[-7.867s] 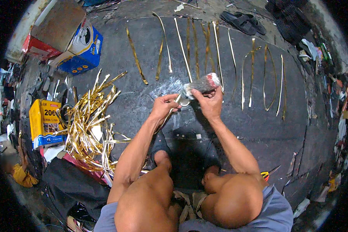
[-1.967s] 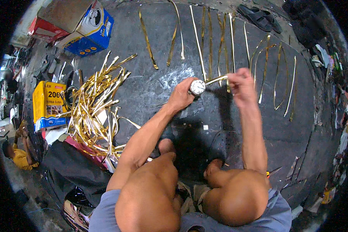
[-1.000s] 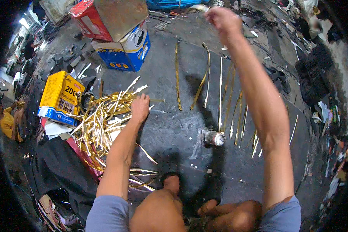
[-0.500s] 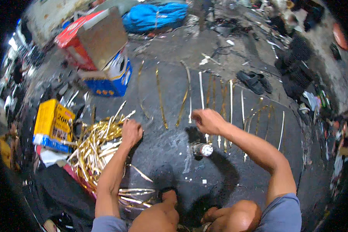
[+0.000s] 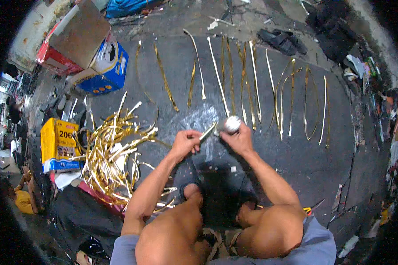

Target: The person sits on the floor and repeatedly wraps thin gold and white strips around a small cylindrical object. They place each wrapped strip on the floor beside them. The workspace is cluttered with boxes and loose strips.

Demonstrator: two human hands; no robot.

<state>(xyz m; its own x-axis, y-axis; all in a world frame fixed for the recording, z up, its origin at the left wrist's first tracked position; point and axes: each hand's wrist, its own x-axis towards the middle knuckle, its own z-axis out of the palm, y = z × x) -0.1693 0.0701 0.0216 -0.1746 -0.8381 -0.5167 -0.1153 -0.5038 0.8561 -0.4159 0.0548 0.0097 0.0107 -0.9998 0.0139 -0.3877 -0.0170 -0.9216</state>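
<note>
In front of my knees, my left hand (image 5: 188,143) pinches a narrow strip (image 5: 208,131), pale and gold-green, its free end pointing up and right. Close by, my right hand (image 5: 239,139) is closed around a small can (image 5: 232,124) with a shiny silver round end. The strip's tip is near the can; whether they touch I cannot tell. To the left of my left arm lies a tangled heap of gold and white strips (image 5: 112,154). Beyond my hands, several more gold and white strips (image 5: 216,75) lie spaced out in a row on the dark mat (image 5: 269,163).
A yellow and blue box (image 5: 59,148) stands left of the heap. Behind it are an opened red and blue carton (image 5: 99,73) and a blue bundle (image 5: 128,6). Black sandals (image 5: 282,42) lie at the far right. Yellow-handled scissors (image 5: 308,209) lie beside my right knee.
My left hand has come from the heap to the middle with a strip. My right hand has left the laid-out row and taken hold of the can. The view has shifted.
</note>
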